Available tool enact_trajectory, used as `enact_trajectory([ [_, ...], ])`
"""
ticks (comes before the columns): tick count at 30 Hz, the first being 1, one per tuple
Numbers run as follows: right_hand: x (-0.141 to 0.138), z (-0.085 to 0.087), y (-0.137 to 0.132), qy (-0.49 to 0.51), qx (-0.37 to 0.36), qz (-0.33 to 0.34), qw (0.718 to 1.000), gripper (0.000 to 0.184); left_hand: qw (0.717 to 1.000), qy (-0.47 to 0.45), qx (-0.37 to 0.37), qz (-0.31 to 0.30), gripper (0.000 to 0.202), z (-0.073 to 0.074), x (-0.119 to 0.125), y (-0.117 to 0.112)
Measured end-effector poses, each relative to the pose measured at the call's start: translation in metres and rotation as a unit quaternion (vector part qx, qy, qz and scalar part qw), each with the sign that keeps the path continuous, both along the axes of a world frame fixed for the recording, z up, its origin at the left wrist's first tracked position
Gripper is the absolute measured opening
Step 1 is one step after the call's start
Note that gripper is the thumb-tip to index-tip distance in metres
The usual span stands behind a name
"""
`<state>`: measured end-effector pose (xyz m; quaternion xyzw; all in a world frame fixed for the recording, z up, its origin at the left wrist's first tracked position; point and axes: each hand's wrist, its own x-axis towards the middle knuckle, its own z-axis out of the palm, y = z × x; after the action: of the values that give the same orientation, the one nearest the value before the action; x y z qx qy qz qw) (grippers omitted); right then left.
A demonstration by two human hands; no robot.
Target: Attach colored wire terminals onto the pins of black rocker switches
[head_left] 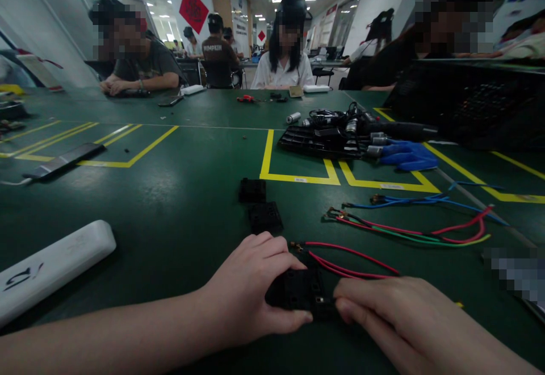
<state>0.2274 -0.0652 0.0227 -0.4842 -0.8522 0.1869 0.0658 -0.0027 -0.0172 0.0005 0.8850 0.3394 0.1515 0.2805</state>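
Observation:
My left hand [251,290] is closed round the left side of a small black plastic block [300,290] that rests on the green table [170,193]. My right hand [395,321] pinches the block's right edge with its fingertips. Red wires [349,264] run out from behind the block to the right. Two more black blocks [259,204] lie on the table just beyond my hands.
A bundle of red, green and blue wires [409,224] lies to the right. A black tray of parts [323,136] and a blue glove [406,154] sit farther back. A white bar [51,267] lies at the left. Several people sit across the table.

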Motion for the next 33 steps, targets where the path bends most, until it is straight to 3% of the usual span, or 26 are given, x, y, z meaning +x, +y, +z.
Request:
enact_trajectory([
  [7, -0.0001, -0.0041, -0.0006, 0.0, -0.038, -0.023, 0.999, 0.031, 1.0, -0.005, -0.01, -0.002, 0.041, 0.0007, -0.0006, -0.0008],
  [15, 0.0002, 0.0003, -0.0037, -0.03, 0.166, 0.049, 0.984, 0.024, 1.0, 0.006, 0.003, 0.008, 0.043, -0.0011, 0.0008, 0.0004],
  [28, 0.0054, -0.0034, -0.0025, -0.039, 0.177, 0.096, 0.979, 0.031, 0.999, -0.007, 0.032, -0.007, 0.041, -0.0045, 0.0, 0.0015],
  [33, 0.0005, 0.0009, -0.0077, -0.08, 0.238, 0.099, 0.963, 0.03, 0.999, -0.013, 0.048, -0.012, 0.037, -0.0034, 0.0017, 0.0008],
])
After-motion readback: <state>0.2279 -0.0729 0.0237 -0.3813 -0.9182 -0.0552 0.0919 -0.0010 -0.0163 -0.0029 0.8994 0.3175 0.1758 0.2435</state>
